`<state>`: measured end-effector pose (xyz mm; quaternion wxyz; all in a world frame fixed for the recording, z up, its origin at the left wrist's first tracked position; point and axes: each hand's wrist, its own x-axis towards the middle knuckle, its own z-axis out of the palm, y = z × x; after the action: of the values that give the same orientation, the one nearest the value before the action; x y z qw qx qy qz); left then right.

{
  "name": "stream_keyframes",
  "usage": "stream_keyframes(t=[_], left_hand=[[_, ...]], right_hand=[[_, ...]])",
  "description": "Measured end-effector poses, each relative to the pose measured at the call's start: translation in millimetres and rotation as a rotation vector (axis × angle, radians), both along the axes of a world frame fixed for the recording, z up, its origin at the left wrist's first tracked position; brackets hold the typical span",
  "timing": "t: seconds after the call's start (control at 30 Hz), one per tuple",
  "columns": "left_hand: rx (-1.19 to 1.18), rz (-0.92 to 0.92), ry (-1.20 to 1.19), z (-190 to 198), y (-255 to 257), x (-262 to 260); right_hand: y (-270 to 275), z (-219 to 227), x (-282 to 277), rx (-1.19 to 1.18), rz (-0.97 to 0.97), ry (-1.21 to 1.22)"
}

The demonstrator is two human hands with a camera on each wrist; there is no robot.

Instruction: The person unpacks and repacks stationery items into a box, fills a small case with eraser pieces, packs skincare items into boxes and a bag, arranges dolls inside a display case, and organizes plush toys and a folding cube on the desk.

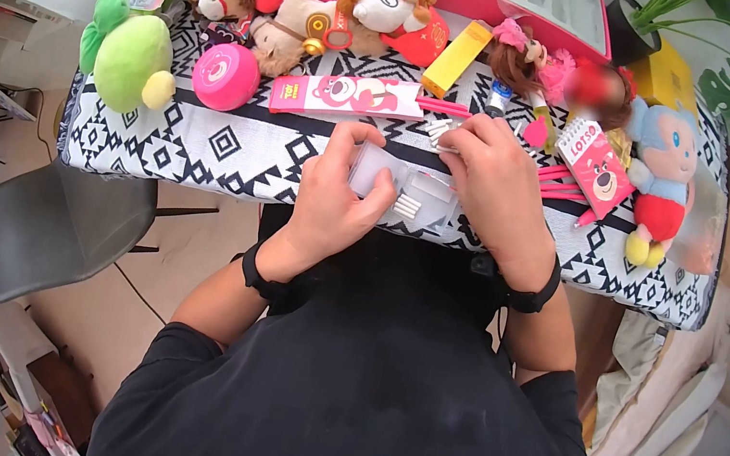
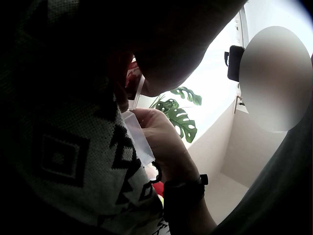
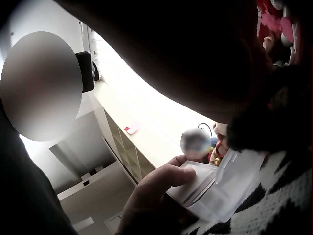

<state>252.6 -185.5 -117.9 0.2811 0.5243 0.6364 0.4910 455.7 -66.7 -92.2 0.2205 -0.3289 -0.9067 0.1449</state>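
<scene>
My left hand [image 1: 341, 199] grips a small clear plastic box [image 1: 430, 191] by one half, the thumb lying across it. That box stands hinged open, and a few short white sticks [image 1: 407, 206] lie in a compartment nearest me. From the right wrist side, the left thumb [image 3: 178, 175] presses on the frosted half while the clear half [image 3: 227, 196] spreads out beside it. Over the table my right hand [image 1: 499, 188] pinches with thumb and fingertips at a little pile of loose white sticks [image 1: 437, 130]. Its fingers partly hide the pile.
Behind the hands lie a pink bear-print box [image 1: 349, 96], a round pink case [image 1: 226, 76] and a yellow box [image 1: 457, 57]. Plush toys, including a green one [image 1: 133, 60] and a blue one [image 1: 667, 149], line the patterned cloth [image 1: 223, 144]. Pink pens [image 1: 560, 182] lie right.
</scene>
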Motion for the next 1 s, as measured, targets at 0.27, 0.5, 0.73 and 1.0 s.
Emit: stream_keyframes(t=[0.27,0.5,0.73,1.0], left_hand=[[0.032,-0.010,0.091,-5,0,-2],[0.001,-0.009,0.056,-6,-1,-1],[-0.022,-0.011,0.047,-2,0,-1],[-0.031,-0.007,-0.001,-3,-1,-2]], right_hand=[[0,-2,1,0.061,-0.010,0.000],[1,-8,0,0.122,-0.033,0.000],[4,-6,0,0.080,-0.032,0.008],[-14,11,3,-0.106,-0.060,0.192]])
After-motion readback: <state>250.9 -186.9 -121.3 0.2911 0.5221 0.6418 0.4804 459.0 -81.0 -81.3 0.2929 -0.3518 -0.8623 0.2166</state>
